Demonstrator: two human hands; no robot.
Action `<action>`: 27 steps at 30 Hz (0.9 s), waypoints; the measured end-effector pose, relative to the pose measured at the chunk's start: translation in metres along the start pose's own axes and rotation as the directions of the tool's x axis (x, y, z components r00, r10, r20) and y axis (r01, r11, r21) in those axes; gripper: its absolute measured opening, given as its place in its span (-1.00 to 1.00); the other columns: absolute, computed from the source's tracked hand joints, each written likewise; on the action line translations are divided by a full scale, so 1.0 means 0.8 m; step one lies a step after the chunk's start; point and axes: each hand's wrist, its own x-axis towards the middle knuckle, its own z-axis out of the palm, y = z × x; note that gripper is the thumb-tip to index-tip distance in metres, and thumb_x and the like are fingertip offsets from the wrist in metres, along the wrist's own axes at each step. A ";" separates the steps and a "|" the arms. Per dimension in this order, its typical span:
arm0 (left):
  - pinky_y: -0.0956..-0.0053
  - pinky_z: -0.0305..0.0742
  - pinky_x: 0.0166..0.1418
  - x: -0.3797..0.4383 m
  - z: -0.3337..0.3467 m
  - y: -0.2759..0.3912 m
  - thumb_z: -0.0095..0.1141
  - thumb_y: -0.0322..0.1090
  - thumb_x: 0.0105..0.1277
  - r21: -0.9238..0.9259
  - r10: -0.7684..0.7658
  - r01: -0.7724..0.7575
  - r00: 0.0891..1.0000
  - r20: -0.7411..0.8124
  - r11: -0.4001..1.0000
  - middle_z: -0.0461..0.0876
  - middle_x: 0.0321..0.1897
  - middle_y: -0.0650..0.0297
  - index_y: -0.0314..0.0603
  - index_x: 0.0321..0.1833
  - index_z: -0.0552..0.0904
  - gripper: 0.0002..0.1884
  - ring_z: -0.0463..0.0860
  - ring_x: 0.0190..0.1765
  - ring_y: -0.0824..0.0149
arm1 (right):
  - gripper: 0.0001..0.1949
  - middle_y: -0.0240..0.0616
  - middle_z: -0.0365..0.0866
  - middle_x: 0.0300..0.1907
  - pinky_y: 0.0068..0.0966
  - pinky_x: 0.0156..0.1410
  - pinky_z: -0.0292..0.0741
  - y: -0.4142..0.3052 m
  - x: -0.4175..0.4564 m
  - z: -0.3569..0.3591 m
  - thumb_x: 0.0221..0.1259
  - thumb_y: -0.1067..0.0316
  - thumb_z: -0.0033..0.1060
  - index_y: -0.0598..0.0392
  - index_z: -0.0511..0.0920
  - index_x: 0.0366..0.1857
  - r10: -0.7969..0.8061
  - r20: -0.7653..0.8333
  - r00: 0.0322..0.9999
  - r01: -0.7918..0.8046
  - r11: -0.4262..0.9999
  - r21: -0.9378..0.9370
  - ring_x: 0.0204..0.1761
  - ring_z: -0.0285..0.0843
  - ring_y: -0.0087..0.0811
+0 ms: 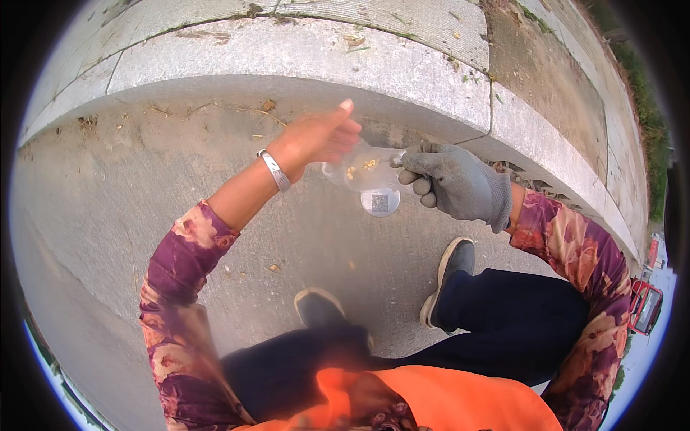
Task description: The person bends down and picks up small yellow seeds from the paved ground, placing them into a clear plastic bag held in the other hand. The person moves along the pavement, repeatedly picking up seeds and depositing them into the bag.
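A grey work glove covers my right hand. Its thumb and fingertips pinch the edge of a clear, thin plastic bag. Several small yellow pieces, like kernels, lie inside the bag. My left hand is bare, with a silver bracelet at the wrist. Thumb up and fingers curled, it is at the bag's left side; blur hides whether the fingers grip the plastic. Just below the bag appears a white round tag bearing a printed code; what it is fixed to cannot be seen.
Concrete pavement lies under my dark shoes. Ahead runs a pale stone kerb, with paving slabs behind it. Dry leaves gather along the kerb at right. A red vehicle stands at the far right.
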 end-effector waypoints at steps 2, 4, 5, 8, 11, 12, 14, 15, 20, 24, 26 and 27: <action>0.42 0.58 0.04 0.022 -0.013 0.025 0.08 0.06 0.41 0.121 0.254 -0.235 0.952 -0.169 0.964 0.69 -0.10 0.13 -0.30 0.01 0.67 -0.52 0.67 -0.04 0.32 | -0.85 -0.46 0.54 -0.42 -0.77 -0.51 0.36 -0.004 -0.010 -0.003 0.41 0.27 0.12 0.10 0.56 -0.17 -0.007 -0.012 1.000 0.007 1.000 0.024 -0.56 0.38 -0.74; 0.55 0.61 -0.12 0.053 -0.027 0.050 0.18 -0.07 0.36 0.282 0.461 -0.385 0.838 -0.293 0.879 0.74 -0.25 0.25 -0.24 -0.10 0.72 -0.66 0.70 -0.19 0.43 | -0.85 -0.46 0.54 -0.42 -0.76 -0.51 0.37 -0.004 -0.012 -0.007 0.41 0.27 0.12 0.11 0.56 -0.17 -0.013 0.012 1.000 0.013 0.999 0.035 -0.56 0.39 -0.74; 0.61 0.61 -0.19 0.074 -0.041 0.065 0.24 -0.16 0.33 0.379 0.542 -0.415 0.768 -0.342 0.827 0.74 -0.31 0.30 -0.22 -0.14 0.74 -0.74 0.69 -0.26 0.49 | -0.85 -0.46 0.55 -0.42 -0.76 -0.51 0.37 -0.005 -0.010 -0.007 0.41 0.27 0.12 0.11 0.56 -0.17 -0.016 0.036 0.999 0.015 0.999 0.040 -0.55 0.39 -0.74; 0.62 0.59 -0.27 0.172 -0.069 0.087 0.29 -0.22 0.25 0.678 0.762 -0.415 0.546 -0.348 0.607 0.74 -0.45 0.36 -0.10 -0.20 0.79 -0.83 0.68 -0.37 0.57 | -0.84 -0.45 0.56 -0.41 -0.75 -0.50 0.38 -0.004 -0.015 -0.015 0.40 0.26 0.13 0.11 0.57 -0.16 0.007 0.024 1.000 -0.007 1.000 0.011 -0.55 0.41 -0.73; 0.45 0.61 -0.21 0.212 -0.057 0.100 0.32 -0.25 0.15 0.803 0.800 -0.319 0.524 -0.294 0.504 0.75 -0.47 0.24 -0.02 -0.27 0.81 -0.87 0.70 -0.40 0.36 | -0.84 -0.44 0.57 -0.40 -0.75 -0.49 0.40 -0.006 -0.024 -0.010 0.40 0.27 0.14 0.11 0.58 -0.14 0.017 -0.003 1.000 -0.017 0.999 0.043 -0.55 0.43 -0.72; 0.41 0.60 -0.18 0.230 -0.055 0.097 0.32 -0.25 0.12 0.810 0.798 -0.311 0.531 -0.286 0.497 0.74 -0.47 0.18 -0.01 -0.30 0.81 -0.88 0.70 -0.40 0.27 | -0.84 -0.44 0.58 -0.40 -0.75 -0.49 0.41 -0.008 -0.029 -0.009 0.40 0.26 0.14 0.11 0.58 -0.13 0.024 -0.003 1.000 -0.023 0.998 0.063 -0.54 0.43 -0.72; 0.34 0.60 -0.15 0.245 -0.056 0.092 0.34 -0.27 0.05 0.840 0.757 -0.240 0.595 -0.270 0.487 0.72 -0.48 0.09 -0.01 -0.37 0.81 -0.89 0.70 -0.36 0.10 | -0.82 -0.44 0.58 -0.39 -0.71 -0.45 0.40 -0.004 -0.033 -0.009 0.40 0.26 0.15 0.11 0.60 -0.11 0.026 0.005 1.000 -0.027 0.990 0.139 -0.53 0.42 -0.70; 0.29 0.61 -0.05 0.247 -0.053 0.088 0.29 -0.29 0.09 0.853 0.730 -0.191 0.626 -0.275 0.485 0.73 -0.36 0.12 -0.04 -0.42 0.79 -0.93 0.71 -0.24 0.08 | -0.82 -0.44 0.58 -0.39 -0.70 -0.45 0.38 -0.003 -0.036 -0.010 0.40 0.25 0.14 0.11 0.60 -0.11 0.031 -0.004 1.000 -0.030 0.989 0.143 -0.53 0.42 -0.70; 0.20 0.57 -0.05 0.242 -0.044 0.083 0.22 -0.31 0.15 0.952 0.856 -0.213 0.511 -0.081 0.218 0.67 -0.35 0.04 -0.16 -0.39 0.73 -0.89 0.66 -0.22 0.01 | -0.81 -0.44 0.52 -0.40 -0.65 -0.41 0.35 -0.004 -0.046 -0.018 0.38 0.27 0.15 0.14 0.57 -0.11 0.049 -0.046 0.998 -0.041 0.987 0.156 -0.51 0.38 -0.66; 0.18 0.56 -0.02 0.239 -0.036 0.077 0.09 -0.34 0.24 0.961 0.866 -0.266 0.495 0.065 0.080 0.62 -0.30 0.02 -0.24 -0.32 0.66 -0.86 0.65 -0.18 -0.02 | -0.80 -0.44 0.51 -0.37 -0.67 -0.39 0.35 -0.006 -0.038 -0.015 0.37 0.27 0.15 0.14 0.56 -0.09 0.049 -0.031 0.998 -0.044 0.988 0.150 -0.47 0.37 -0.66; 0.18 0.57 -0.01 0.239 -0.053 0.075 0.11 -0.35 0.23 0.944 0.868 -0.306 0.494 0.048 0.122 0.65 -0.27 0.01 -0.19 -0.27 0.71 -0.85 0.66 -0.19 -0.02 | -0.80 -0.44 0.53 -0.38 -0.68 -0.39 0.36 -0.010 -0.035 -0.006 0.39 0.26 0.12 0.13 0.57 -0.07 0.041 -0.028 0.999 -0.037 0.988 0.149 -0.48 0.38 -0.67; 0.19 0.57 0.00 0.248 -0.075 0.069 0.16 -0.34 0.20 0.925 0.856 -0.318 0.517 -0.014 0.207 0.67 -0.27 0.02 -0.14 -0.27 0.75 -0.86 0.66 -0.17 -0.03 | -0.80 -0.45 0.55 -0.40 -0.68 -0.40 0.37 -0.015 -0.028 0.004 0.41 0.26 0.10 0.12 0.58 -0.06 0.034 -0.011 0.999 -0.032 0.990 0.140 -0.50 0.39 -0.67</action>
